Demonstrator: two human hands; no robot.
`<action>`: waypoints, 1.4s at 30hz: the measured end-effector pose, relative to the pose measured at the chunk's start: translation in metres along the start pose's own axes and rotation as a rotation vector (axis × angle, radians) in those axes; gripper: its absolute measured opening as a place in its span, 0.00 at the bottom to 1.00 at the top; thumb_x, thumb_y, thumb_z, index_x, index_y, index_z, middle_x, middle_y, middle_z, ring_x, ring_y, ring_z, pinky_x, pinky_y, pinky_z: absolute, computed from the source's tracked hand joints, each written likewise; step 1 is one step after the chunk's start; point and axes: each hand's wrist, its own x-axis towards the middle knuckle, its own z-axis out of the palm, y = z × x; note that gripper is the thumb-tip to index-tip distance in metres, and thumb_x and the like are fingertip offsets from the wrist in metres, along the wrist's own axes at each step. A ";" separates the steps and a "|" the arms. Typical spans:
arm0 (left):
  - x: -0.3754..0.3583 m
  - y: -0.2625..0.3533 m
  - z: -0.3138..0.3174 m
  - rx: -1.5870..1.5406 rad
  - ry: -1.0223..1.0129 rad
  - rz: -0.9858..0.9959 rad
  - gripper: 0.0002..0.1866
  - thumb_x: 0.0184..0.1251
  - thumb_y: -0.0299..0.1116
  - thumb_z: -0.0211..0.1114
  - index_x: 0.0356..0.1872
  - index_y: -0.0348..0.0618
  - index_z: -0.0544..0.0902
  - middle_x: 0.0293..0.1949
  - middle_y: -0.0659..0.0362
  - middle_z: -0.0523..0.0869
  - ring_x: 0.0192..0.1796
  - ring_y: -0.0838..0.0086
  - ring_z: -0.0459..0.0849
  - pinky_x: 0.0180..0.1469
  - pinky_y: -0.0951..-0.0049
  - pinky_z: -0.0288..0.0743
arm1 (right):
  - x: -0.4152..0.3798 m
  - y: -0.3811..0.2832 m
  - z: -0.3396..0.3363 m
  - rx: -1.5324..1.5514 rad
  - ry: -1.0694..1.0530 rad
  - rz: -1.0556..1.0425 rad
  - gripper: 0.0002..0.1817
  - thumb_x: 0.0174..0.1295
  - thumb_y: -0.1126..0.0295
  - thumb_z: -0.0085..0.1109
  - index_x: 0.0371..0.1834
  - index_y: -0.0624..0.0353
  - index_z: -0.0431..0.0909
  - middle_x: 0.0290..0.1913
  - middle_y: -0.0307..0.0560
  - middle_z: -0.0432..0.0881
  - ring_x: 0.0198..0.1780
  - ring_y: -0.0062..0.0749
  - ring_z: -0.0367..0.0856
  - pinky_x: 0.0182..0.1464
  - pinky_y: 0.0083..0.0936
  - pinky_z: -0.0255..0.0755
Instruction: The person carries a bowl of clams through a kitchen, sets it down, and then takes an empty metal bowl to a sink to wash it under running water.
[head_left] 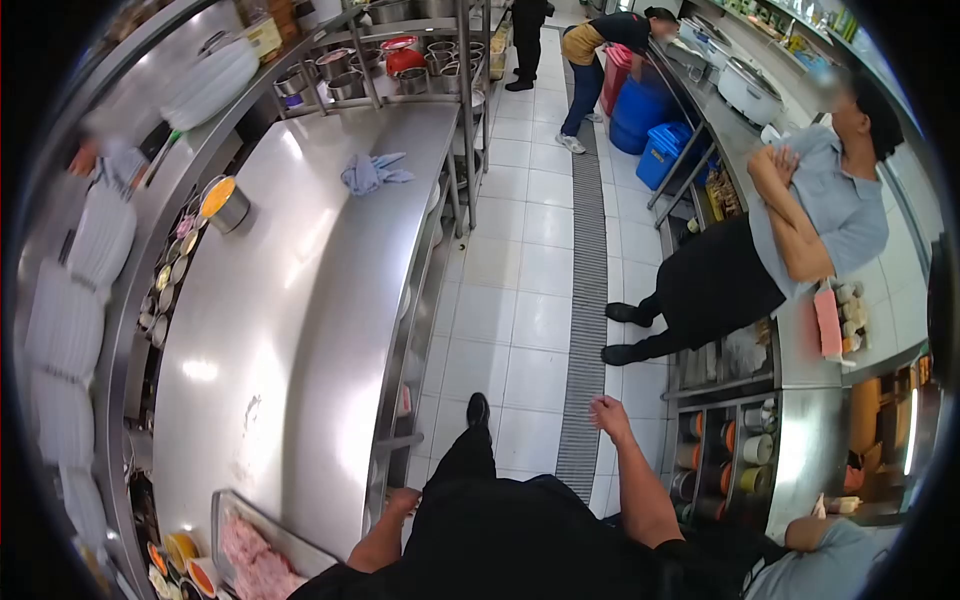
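Observation:
My right hand (607,414) hangs out over the tiled floor with its fingers loosely bent and apart, holding nothing. My left hand (402,501) is low beside the edge of the steel counter (340,300); its fingers are too small and partly hidden to make out. Nearest to my left arm, a tray (315,560) of raw pink meat (255,560) lies on the counter's near end. Farther up the same counter are a crumpled blue-grey cloth (375,174) and a metal pot (225,204) with orange contents.
A person with folded arms (815,210) stands at the right, beyond the floor drain (588,300). Another person (605,60) bends over near blue bins (640,115). At the lower right is part of a person in grey (830,565). Stacked white plates (60,320) line the left shelf.

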 end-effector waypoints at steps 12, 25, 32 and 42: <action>0.206 0.416 -0.248 0.090 0.239 0.386 0.21 0.56 0.47 0.55 0.41 0.41 0.81 0.33 0.49 0.84 0.38 0.58 0.83 0.42 0.64 0.74 | 0.084 0.049 -0.023 0.006 0.115 0.394 0.10 0.57 0.63 0.54 0.33 0.58 0.75 0.25 0.38 0.75 0.21 0.25 0.72 0.23 0.23 0.70; 0.259 0.649 -0.295 0.015 0.129 0.257 0.14 0.55 0.42 0.59 0.32 0.43 0.81 0.20 0.60 0.79 0.20 0.73 0.77 0.21 0.69 0.70 | 0.386 -0.147 -0.107 0.178 0.144 0.360 0.08 0.57 0.65 0.50 0.32 0.56 0.75 0.24 0.38 0.74 0.23 0.26 0.73 0.23 0.30 0.69; 0.337 0.719 -0.320 -0.274 0.043 -0.008 0.13 0.57 0.40 0.59 0.38 0.44 0.80 0.25 0.60 0.78 0.20 0.73 0.76 0.21 0.70 0.70 | 0.579 -0.355 -0.146 0.134 0.081 0.065 0.11 0.60 0.66 0.54 0.39 0.62 0.75 0.27 0.39 0.76 0.24 0.21 0.72 0.24 0.15 0.66; 0.486 0.890 -0.375 -0.139 -0.001 0.150 0.13 0.56 0.42 0.58 0.28 0.43 0.81 0.23 0.58 0.80 0.19 0.76 0.75 0.22 0.72 0.70 | 0.654 -0.408 -0.174 -0.134 0.073 0.277 0.11 0.60 0.64 0.54 0.39 0.59 0.76 0.26 0.38 0.77 0.21 0.20 0.73 0.20 0.16 0.67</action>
